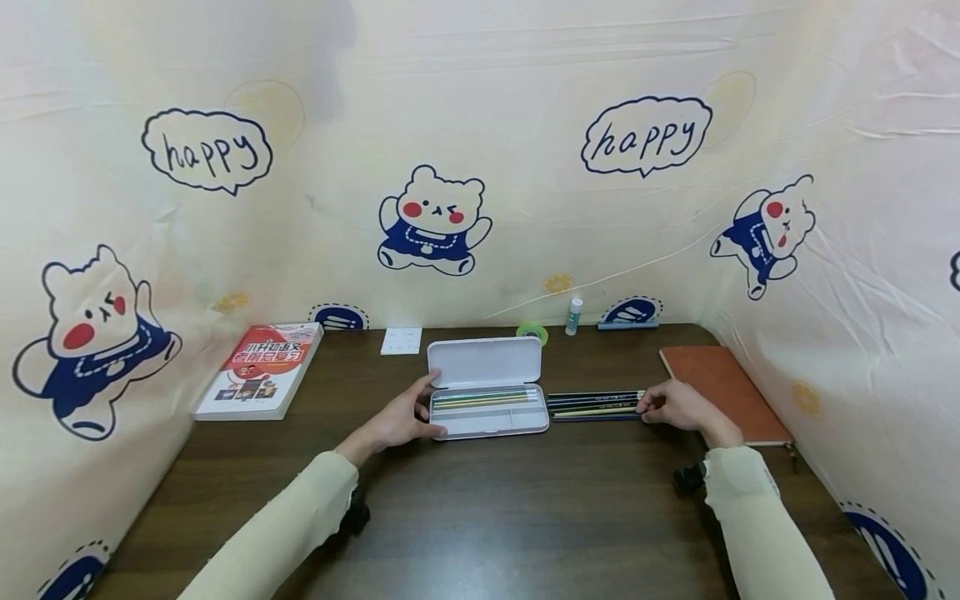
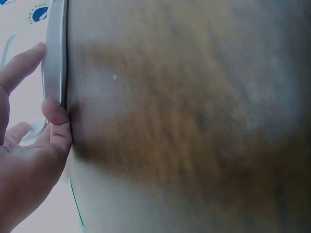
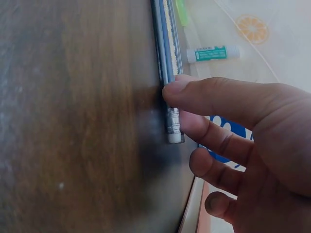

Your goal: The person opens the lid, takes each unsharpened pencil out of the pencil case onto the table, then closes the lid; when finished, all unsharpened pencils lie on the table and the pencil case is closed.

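An open white pencil case [image 1: 487, 421] lies mid-table with its lid [image 1: 486, 362] raised and several pencils [image 1: 483, 400] inside. My left hand [image 1: 397, 421] holds the case's left end, thumb [image 2: 56, 114] against its edge [image 2: 53, 58] and a finger up by the lid. To the right of the case, a row of dark and yellow pencils [image 1: 592, 405] lies on the table. My right hand [image 1: 675, 407] pinches the eraser end of one pencil [image 3: 167, 63] between thumb [image 3: 218, 97] and fingers.
A red book [image 1: 258, 371] lies at the left and an orange notebook [image 1: 723, 392] at the right. A white card [image 1: 401, 340], green tape roll [image 1: 532, 332] and glue stick [image 1: 573, 317] stand along the back. Printed cloth walls enclose the dark wooden table [image 1: 487, 517].
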Demonstrator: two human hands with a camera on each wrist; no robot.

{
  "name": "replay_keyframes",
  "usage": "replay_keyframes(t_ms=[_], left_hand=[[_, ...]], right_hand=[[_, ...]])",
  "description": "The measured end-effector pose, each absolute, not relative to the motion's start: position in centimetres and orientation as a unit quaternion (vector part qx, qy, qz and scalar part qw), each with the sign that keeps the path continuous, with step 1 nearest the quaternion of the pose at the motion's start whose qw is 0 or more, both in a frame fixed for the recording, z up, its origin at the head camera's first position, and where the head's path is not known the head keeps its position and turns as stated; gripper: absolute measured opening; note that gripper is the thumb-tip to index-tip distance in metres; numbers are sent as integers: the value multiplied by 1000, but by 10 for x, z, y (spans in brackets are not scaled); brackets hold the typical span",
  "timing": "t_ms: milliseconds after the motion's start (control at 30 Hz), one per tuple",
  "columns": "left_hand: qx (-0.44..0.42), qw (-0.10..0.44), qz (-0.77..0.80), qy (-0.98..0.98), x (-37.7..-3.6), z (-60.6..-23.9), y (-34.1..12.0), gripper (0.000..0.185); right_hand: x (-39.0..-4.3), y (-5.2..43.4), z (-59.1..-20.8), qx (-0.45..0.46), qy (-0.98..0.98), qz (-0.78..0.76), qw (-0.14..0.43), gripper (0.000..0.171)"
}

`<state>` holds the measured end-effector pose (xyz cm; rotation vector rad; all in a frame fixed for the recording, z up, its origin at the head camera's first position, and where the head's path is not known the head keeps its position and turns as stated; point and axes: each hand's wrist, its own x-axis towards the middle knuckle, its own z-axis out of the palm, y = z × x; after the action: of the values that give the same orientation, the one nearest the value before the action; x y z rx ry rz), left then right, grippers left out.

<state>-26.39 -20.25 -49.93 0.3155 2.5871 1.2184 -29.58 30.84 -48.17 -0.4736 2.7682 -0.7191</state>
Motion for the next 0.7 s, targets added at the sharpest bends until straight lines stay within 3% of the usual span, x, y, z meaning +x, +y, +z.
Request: replay_keyframes(t_ms=[700], left_hand=[[103, 136, 427, 888, -262, -497, -201, 104]], right_hand=[[-308, 246, -458, -208, 929, -297, 78, 19]])
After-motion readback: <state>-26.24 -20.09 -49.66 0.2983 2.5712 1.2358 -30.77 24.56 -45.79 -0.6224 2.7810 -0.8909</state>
